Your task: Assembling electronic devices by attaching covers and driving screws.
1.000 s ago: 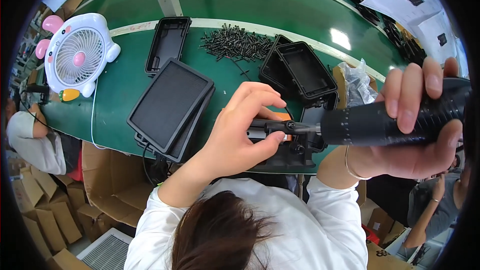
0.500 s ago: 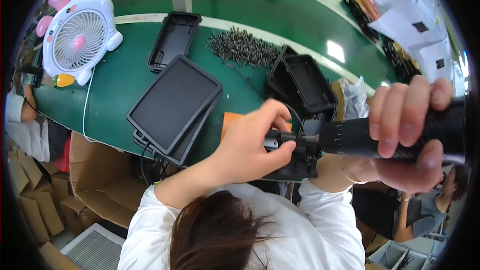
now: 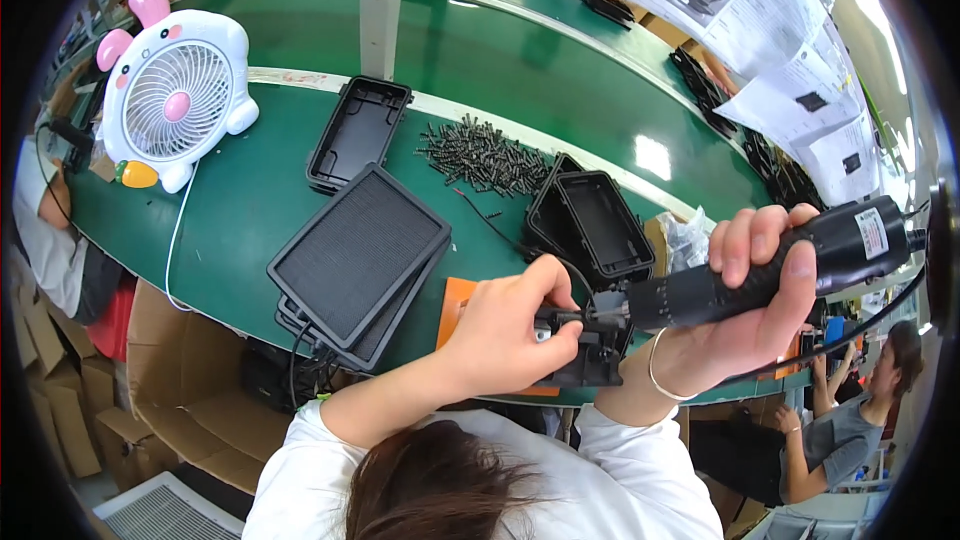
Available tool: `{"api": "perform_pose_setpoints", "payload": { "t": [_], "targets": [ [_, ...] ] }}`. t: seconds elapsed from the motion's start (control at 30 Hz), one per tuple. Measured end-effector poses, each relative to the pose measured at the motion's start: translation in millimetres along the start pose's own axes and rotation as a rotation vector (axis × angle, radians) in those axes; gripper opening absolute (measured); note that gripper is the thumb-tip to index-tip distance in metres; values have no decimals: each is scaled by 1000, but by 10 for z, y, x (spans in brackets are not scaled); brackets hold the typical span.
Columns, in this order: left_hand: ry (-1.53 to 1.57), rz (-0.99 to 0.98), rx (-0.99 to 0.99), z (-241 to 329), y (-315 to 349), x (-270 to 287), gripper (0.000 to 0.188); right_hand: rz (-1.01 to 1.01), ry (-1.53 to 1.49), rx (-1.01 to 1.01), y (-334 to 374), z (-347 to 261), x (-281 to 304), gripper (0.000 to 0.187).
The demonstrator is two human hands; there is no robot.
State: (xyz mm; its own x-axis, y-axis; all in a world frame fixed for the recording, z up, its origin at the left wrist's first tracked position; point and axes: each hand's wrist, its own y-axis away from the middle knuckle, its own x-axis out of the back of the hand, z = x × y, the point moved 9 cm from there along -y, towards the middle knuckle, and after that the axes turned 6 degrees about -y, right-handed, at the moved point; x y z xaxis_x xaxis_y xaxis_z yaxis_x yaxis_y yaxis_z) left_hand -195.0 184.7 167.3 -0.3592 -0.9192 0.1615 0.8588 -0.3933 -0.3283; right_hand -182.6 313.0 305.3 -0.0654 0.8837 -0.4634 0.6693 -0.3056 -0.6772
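My right hand point(image 3: 765, 285) is wrapped around a black corded heat gun point(image 3: 690, 295), held almost level with its front end to the left. That end is close to an open black plastic housing point(image 3: 585, 370) near the table's front edge. Over the housing, my left hand point(image 3: 515, 325) has thumb and fingers pinched on a small dark part at its left side. The fingers partly hide this part, so its exact kind cannot be made out. A thin black cable point(image 3: 575, 275) runs past the left fingertips. An orange sheet point(image 3: 455, 305) lies partly under the left hand.
Flat black panels point(image 3: 362, 250) are stacked on the left, with cables hanging off the edge. Behind lie an empty black case point(image 3: 358, 135), a pile of small black pieces point(image 3: 487, 155) and more open cases point(image 3: 605, 225). A white fan point(image 3: 178, 90) stands at far left. A cardboard box point(image 3: 190, 370) sits below.
The heat gun has tilted, its rear end higher, and my right hand has shifted left with it. My left hand keeps its pinch. The whole view has shifted, showing more of the far side.
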Motion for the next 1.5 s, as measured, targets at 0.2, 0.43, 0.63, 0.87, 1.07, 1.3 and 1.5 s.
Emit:
{"api": "perform_pose_setpoints", "payload": {
  "t": [0.2,0.43,0.63,0.87,1.07,1.3,1.5],
  "targets": [
    [-24,51,-49,21,-26,49,26,314,235,176,188,-237,247,23],
    [-76,22,-23,-31,-43,78,26,449,372,300,403,-355,-22,29],
    [70,435,-376,142,365,446,19,566,400,470,396,-988,700,22],
    [-176,174,-23,-433,643,-69,30,546,1159,354,632,-929,1422,32],
    [-108,-105,-572,532,494,-161,21,255,903,-302,1037,-229,1279,9],
    [-780,-641,-471,774,663,-194,17,10,255,-706,1250,131,1688,30],
    [-871,-825,-392,891,652,-171,9,-56,317,-787,1176,239,1646,33]
  ]
}}
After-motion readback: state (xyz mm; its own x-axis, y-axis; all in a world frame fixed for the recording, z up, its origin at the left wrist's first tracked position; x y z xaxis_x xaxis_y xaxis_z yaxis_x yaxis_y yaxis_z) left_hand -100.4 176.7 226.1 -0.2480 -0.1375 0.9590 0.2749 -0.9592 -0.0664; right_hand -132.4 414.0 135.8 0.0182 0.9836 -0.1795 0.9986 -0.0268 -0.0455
